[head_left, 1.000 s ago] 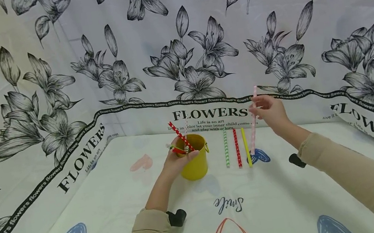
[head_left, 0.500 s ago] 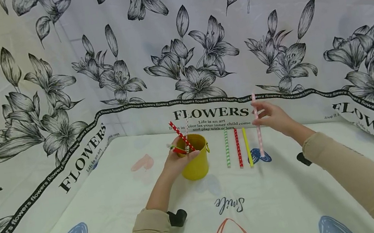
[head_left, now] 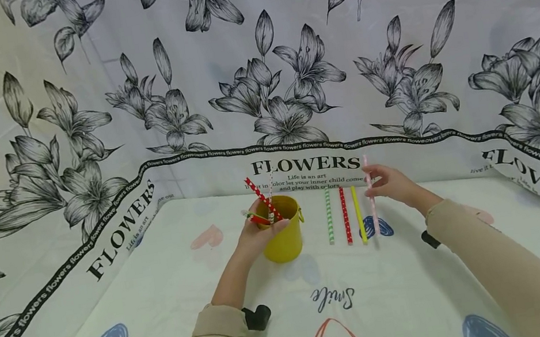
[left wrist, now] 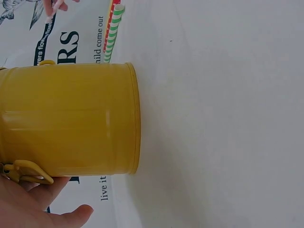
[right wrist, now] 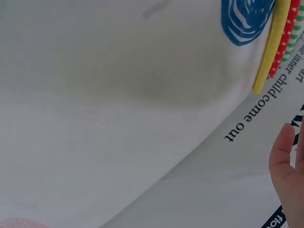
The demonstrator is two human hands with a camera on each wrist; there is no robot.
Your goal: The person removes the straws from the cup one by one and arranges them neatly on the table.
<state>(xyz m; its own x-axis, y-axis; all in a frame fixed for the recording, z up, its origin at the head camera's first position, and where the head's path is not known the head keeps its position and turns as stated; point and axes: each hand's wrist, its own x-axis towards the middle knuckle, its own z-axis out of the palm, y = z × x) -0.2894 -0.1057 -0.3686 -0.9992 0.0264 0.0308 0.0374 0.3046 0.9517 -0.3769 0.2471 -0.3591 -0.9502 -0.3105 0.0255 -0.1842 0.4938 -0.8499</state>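
Observation:
My left hand (head_left: pixel 253 239) grips a small yellow bucket (head_left: pixel 285 243) by its left side, the thumb lying at the rim. Several paper straws (head_left: pixel 264 198), red ones with white marks among them, lean inside it. In the left wrist view the bucket (left wrist: pixel 71 118) fills much of the left side. My right hand (head_left: pixel 398 184) pinches a pink straw (head_left: pixel 374 214) near its upper part, held upright. To its left lie a yellow straw (head_left: pixel 359 216), a red dotted straw (head_left: pixel 346 218) and a green-striped straw (head_left: pixel 329 218), side by side. Whether the pink straw's lower end touches the cloth, I cannot tell.
A white cloth (head_left: pixel 164 301) printed with hearts and words covers the table. Behind it hangs a flower-printed curtain (head_left: pixel 231 52). Black wrist mounts show at the left wrist (head_left: pixel 257 317) and the right wrist (head_left: pixel 430 239).
My right hand has lowered the pink straw and brought it upright beside the yellow one, after a small shift right and back. My left hand and the bucket have stayed in place.

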